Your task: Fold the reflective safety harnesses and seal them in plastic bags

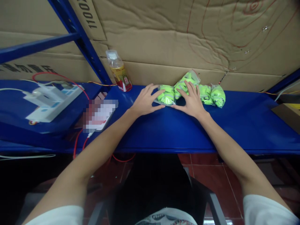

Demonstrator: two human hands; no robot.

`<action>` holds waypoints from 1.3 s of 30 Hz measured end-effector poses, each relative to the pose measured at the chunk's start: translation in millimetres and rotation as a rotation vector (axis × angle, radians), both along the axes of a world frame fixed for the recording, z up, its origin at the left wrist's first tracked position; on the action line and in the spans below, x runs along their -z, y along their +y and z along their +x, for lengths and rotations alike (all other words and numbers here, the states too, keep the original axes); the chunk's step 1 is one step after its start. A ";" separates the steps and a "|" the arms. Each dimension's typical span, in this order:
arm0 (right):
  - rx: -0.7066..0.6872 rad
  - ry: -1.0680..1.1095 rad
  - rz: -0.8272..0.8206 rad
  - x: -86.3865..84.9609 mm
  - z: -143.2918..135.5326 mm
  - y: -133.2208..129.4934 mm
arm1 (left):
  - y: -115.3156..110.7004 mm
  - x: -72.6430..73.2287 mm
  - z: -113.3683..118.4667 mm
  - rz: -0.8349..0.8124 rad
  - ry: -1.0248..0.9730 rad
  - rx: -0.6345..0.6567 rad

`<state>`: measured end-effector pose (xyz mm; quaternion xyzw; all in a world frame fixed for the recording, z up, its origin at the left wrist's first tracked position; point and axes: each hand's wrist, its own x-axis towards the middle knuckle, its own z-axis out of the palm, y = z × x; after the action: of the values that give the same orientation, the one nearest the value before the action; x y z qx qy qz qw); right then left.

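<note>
Several clear plastic bags of folded neon-yellow fabric with pale reflective bands lie in a row along the back of the blue shelf. The leftmost bag (166, 95) sits between my two hands. Beside it, my left hand (146, 100) has its fingers spread, the tips at the bag's left edge. My right hand (191, 100) is spread too, thumb near that bag's lower right corner and fingers in front of a larger tilted bag (182, 86), partly hiding it. Farther right lie a third bag (206, 93) and the rightmost bag (218, 95), apart from both hands.
A drink bottle (119, 72) with red liquid stands by the blue post. At left are a phone (103, 115) with a cable plugged in and a white power strip (55, 103). Cardboard (152, 37) lines the back. The shelf's front edge (164, 150) runs before my lap.
</note>
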<state>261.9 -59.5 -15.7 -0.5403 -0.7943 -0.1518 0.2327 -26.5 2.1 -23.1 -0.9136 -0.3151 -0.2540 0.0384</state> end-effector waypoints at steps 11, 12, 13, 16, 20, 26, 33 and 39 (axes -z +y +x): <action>-0.201 -0.090 -0.115 10.9 -27.9 1.1 | -6.6 2.2 12.7 0.208 0.173 0.124; -0.204 -0.067 -0.091 10.5 -27.7 0.8 | -8.4 2.9 15.0 0.190 0.158 0.116; -0.198 -0.026 -0.060 9.5 -27.4 0.1 | -10.2 4.4 17.7 0.157 0.124 0.101; -0.082 0.225 0.025 5.2 -27.9 -3.3 | -14.7 12.6 27.4 0.016 -0.091 0.054; 0.090 0.593 -0.114 2.1 -35.3 -6.7 | -18.3 21.1 39.7 -0.265 -0.612 0.018; -0.260 0.720 -0.361 2.0 -48.2 -12.2 | -25.1 20.1 45.6 -0.811 -0.907 0.140; -0.320 0.559 -0.427 -6.1 -39.0 -14.6 | -25.5 18.7 37.4 -1.133 -0.899 0.241; -0.387 0.399 -0.364 -11.4 -31.1 -14.8 | -27.1 8.9 31.5 -1.159 -0.805 0.280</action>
<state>230.8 -74.3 -4.3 -0.4313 -0.8350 0.1484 0.3077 5.0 -25.0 -32.0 -0.6543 -0.2687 -0.3656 -0.6049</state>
